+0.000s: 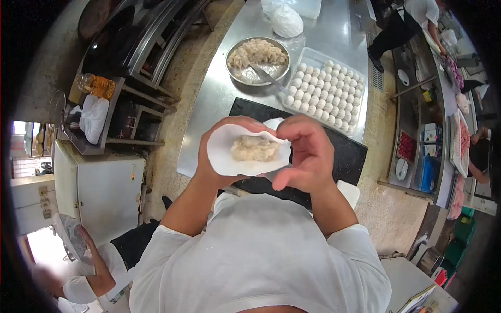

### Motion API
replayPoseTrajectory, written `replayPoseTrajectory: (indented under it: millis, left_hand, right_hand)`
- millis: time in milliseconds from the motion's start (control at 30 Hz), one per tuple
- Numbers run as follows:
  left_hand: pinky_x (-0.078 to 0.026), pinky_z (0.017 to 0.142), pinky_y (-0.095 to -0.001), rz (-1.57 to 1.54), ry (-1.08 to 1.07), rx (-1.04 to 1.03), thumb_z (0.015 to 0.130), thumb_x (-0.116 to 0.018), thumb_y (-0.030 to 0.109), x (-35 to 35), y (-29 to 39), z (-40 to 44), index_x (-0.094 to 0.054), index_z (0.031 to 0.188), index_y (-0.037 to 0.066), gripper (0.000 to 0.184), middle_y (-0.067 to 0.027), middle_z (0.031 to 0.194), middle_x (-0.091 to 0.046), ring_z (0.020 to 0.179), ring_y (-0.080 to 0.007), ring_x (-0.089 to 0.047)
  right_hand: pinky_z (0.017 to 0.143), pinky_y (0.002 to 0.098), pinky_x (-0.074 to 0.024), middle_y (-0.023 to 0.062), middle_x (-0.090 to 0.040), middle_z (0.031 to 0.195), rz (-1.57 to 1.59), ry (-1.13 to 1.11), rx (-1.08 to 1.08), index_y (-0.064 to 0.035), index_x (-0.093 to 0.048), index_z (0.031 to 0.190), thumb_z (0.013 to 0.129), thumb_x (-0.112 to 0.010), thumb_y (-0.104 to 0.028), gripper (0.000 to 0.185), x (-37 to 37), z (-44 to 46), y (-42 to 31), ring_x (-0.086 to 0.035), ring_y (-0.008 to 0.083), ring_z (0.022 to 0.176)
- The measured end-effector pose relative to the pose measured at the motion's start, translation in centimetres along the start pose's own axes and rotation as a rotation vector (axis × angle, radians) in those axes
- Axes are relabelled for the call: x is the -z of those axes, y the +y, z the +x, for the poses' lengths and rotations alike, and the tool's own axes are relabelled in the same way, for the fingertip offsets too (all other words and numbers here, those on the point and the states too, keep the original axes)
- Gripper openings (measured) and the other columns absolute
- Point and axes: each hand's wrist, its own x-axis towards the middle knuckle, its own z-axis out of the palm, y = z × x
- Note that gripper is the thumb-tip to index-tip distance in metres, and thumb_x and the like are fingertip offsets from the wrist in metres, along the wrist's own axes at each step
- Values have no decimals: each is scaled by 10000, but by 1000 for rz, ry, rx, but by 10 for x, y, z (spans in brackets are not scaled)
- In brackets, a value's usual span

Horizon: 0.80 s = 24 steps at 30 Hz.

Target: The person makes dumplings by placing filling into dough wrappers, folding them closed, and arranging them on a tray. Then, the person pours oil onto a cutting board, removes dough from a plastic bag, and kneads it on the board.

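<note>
While left hand cups wrapper, fingers curled around, likely supporting filling, right hand at edge, thumb and fingers apart.

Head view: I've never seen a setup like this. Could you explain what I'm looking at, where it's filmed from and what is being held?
No machine works here, just a person's bare left hand and right hand. The camera sits on that person's head, looking forward and down, so their white shirt fills the bottom of this single picture. The left hand cups a thin white wrapper with pale filling on it; the right hand is half open at the wrapper's right edge. On the metal table are a dark board, a metal bowl of pale mixture, a tray holding rows of round white pieces, and a white bag.
</note>
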Motion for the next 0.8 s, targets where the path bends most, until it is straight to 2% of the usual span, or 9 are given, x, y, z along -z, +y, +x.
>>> replayPoseTrajectory:
  millis: [33, 100, 167, 267, 433, 500, 600, 733, 800]
  left_hand:
    - [-568, 888, -371, -3, -3, 5, 643, -920, 97, -1, 3, 5, -566, 1181, 15, 649, -155, 1144, -650, 1029, -267, -657]
    - [-565, 851, -357, 36, -127, -175, 627, -926, 103, -5, 8, 15, -590, 1165, 35, 637, -166, 1115, -662, 1008, -269, -659]
    - [-560, 837, -360, 93, -155, -194, 641, -921, 117, -8, 12, 19, -608, 1139, 44, 593, -166, 1092, -669, 1006, -270, -659]
    - [-550, 815, -372, 175, -212, -209, 684, -904, 172, -9, 15, 18, -642, 1089, 59, 495, -164, 1047, -682, 996, -272, -662]
    - [-537, 802, -378, 173, -317, -203, 765, -851, 268, -12, 16, 17, -667, 1062, 68, 402, -179, 1092, -663, 997, -270, -647]
    - [-495, 896, -382, -2, -324, -119, 657, -854, 63, -15, 21, 18, -697, 1080, 73, 452, -149, 1066, -677, 1027, -290, -632]
    - [-481, 890, -373, -22, -161, -74, 674, -849, 88, -26, 22, 14, -692, 1059, 60, 416, -138, 1070, -664, 1020, -287, -609]
    - [-482, 850, -372, -2, -173, -146, 720, -823, 112, -20, 13, 13, -686, 1043, 49, 357, -139, 1069, -666, 990, -275, -610]
    - [-478, 832, -366, 145, -270, -143, 759, -793, 120, -17, 18, 16, -680, 1033, 38, 308, -130, 1042, -664, 967, -266, -604]
  right_hand:
    - [760, 321, -497, 97, -652, 950, -121, 15, 12, -36, -635, 1041, 716, -901, -215, 457, 0, -3, -8, -633, 216, 864]
    - [737, 329, -506, 99, -664, 910, -219, 17, 25, -38, -651, 994, 720, -889, -192, 394, 2, -9, -17, -648, 229, 839]
    - [656, 329, -522, 100, -679, 833, -411, 19, 106, -46, -679, 888, 723, -854, -123, 253, 1, -5, -25, -670, 247, 765]
    - [598, 311, -519, 102, -666, 820, -598, -85, 173, -49, -685, 890, 718, -840, -104, 238, 6, -6, -36, -664, 240, 718]
    - [555, 311, -512, 92, -642, 793, -622, -29, 240, -58, -688, 894, 693, -823, -81, 243, 6, -9, -44, -655, 240, 675]
    - [552, 313, -510, 88, -636, 790, -624, 38, 249, -61, -686, 887, 683, -818, -75, 243, 4, -7, -48, -652, 239, 671]
    - [543, 307, -507, 81, -639, 802, -546, -68, 212, -64, -686, 886, 673, -821, -78, 254, 9, -5, -48, -652, 227, 668]
    - [543, 299, -505, 64, -643, 809, -654, -169, 236, -66, -693, 897, 682, -825, -89, 253, 12, -7, -48, -655, 216, 674]
    - [544, 299, -506, 62, -643, 809, -697, -179, 256, -66, -694, 900, 689, -823, -89, 248, 12, -7, -50, -657, 216, 676]
